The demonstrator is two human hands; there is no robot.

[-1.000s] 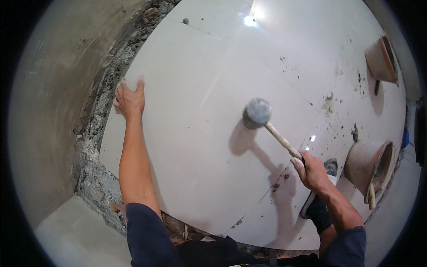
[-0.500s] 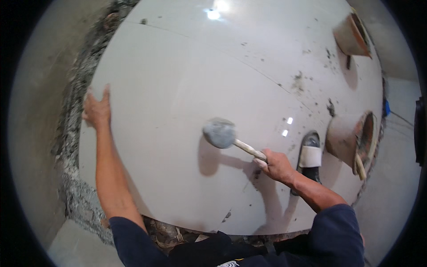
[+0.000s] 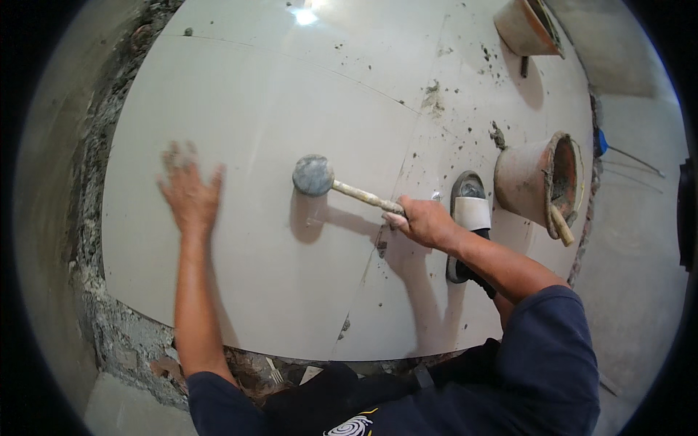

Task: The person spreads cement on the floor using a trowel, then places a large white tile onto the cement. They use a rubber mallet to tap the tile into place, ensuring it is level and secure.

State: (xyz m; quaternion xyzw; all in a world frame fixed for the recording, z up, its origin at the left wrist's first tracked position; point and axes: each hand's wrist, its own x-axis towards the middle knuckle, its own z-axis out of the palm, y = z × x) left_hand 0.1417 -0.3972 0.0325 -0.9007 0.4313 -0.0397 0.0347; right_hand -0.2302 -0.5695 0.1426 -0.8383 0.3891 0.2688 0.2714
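Note:
My right hand (image 3: 425,220) is closed around the pale handle of a mallet (image 3: 313,175) with a round grey head. The mallet head hangs over a large, glossy off-white floor tile (image 3: 262,269), its shadow falling just below it. Fingers spread, my left hand (image 3: 190,190) is over the same tile, inward from its left edge; it is slightly blurred, and I cannot tell whether the palm touches. A thin joint line separates this tile from the neighbouring ones.
On the right stand a mortar-caked bucket (image 3: 527,178) with a wooden handle sticking out and, farther off, a second bucket (image 3: 525,29). My foot wears a slide sandal (image 3: 472,213). Rough mortar (image 3: 120,327) borders the tile along the wall. A fork-like piece (image 3: 275,370) lies near my knees.
My left hand has come off the tile's left edge and moved inward over its face. The mallet remains in my right hand. The whole view has shifted, so the buckets appear farther left and higher.

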